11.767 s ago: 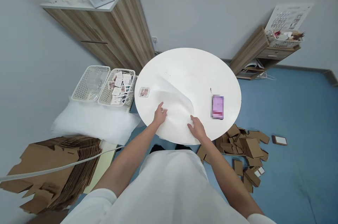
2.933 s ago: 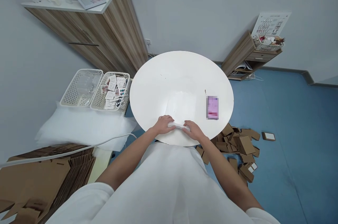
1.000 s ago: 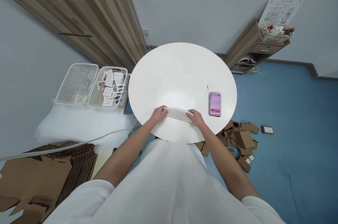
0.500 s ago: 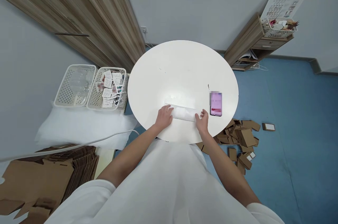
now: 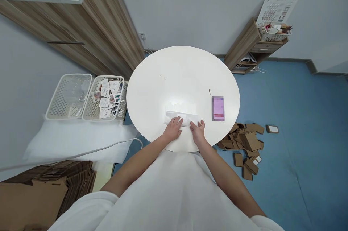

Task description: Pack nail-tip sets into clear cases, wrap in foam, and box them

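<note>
A white sheet folded into a narrow flat strip (image 5: 182, 116) lies on the round white table (image 5: 179, 75) near its front edge. My left hand (image 5: 174, 129) rests flat on the strip's near side, fingers stretched out. Just to the right, my right hand (image 5: 198, 130) also lies flat with fingers spread, its fingertips on the strip's near edge. Neither hand holds anything. A pink phone (image 5: 218, 108) lies on the table to the right of the strip.
Two white mesh baskets (image 5: 69, 95) stand left of the table on white padding; the nearer basket (image 5: 107, 97) holds several small cards. Flat cardboard (image 5: 40, 191) is stacked at lower left. Small brown boxes (image 5: 247, 144) litter the blue floor. Wooden cabinets stand behind.
The sheet went from lying spread out to a narrow folded strip. In the last second my hands left its ends and came together flat on its near edge.
</note>
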`<state>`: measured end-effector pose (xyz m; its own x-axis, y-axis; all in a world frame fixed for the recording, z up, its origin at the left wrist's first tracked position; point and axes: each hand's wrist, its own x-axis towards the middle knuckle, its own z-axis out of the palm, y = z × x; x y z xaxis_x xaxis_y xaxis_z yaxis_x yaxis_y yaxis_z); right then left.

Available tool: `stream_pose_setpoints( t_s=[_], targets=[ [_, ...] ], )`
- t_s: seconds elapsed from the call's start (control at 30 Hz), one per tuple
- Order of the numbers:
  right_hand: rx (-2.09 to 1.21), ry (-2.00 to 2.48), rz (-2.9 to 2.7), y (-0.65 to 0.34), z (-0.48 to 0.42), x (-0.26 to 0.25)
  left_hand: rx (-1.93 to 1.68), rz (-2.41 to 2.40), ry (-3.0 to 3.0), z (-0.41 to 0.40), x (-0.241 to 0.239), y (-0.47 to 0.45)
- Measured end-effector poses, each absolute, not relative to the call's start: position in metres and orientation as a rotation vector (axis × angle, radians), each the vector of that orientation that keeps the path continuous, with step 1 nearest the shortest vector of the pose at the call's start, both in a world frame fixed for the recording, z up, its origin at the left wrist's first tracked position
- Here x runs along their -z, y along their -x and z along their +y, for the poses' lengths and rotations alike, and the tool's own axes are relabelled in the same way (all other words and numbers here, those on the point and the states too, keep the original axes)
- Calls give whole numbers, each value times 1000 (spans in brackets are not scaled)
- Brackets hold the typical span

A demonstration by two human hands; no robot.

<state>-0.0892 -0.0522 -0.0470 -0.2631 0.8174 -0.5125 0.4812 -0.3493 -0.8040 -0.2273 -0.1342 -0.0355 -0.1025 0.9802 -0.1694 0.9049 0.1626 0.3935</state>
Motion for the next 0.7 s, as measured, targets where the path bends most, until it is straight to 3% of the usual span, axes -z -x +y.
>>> stream_pose_setpoints(
  t_s=[0.2,0.7],
  targets=[
    [-1868,1689,-1247,99,-15,34,-282,2042,-1826,-135,38,228],
    [-2263,1559,-1218,85,-21,4,-529,1793,-1884,-149,39,218]
  ],
)
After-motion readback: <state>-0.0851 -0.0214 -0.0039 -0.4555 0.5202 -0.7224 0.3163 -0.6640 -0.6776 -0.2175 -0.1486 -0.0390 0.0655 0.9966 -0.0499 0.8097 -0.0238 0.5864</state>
